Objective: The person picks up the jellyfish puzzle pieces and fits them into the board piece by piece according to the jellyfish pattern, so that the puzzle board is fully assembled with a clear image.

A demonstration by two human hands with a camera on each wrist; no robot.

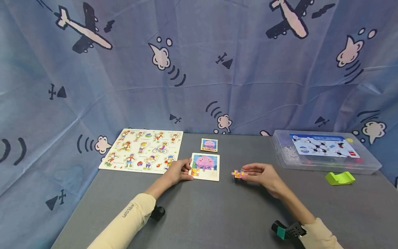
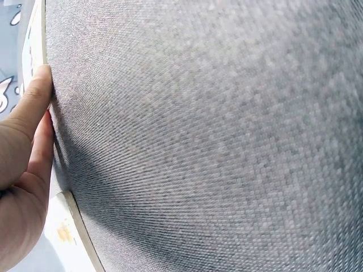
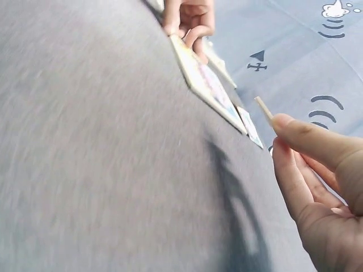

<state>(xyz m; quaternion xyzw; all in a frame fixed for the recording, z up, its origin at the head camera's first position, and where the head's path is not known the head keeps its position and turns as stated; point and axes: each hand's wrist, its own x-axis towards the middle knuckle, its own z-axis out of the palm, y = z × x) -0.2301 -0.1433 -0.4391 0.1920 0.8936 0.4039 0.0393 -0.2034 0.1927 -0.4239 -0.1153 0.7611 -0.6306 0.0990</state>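
Observation:
My right hand (image 1: 264, 176) pinches a pink and yellow jigsaw piece (image 1: 238, 174) between thumb and fingertips, held over the table. The right wrist view shows the jigsaw piece (image 3: 264, 109) edge-on. My left hand (image 1: 176, 172) holds the left edge of a square jigsaw tray (image 1: 212, 176), its fingers curled at that side. On the tray is a pink jellyfish picture (image 1: 204, 162), with bare pale board along the lower right. Just behind it lies a small jellyfish picture card (image 1: 209, 145).
A large board of sports figures (image 1: 121, 152) lies left of the tray, near my left hand. At the back right sits a clear plastic case (image 1: 283, 159), with a lime-green block (image 1: 340, 178) in front. A patterned cloth (image 1: 199, 69) hangs behind the grey table (image 1: 211, 214).

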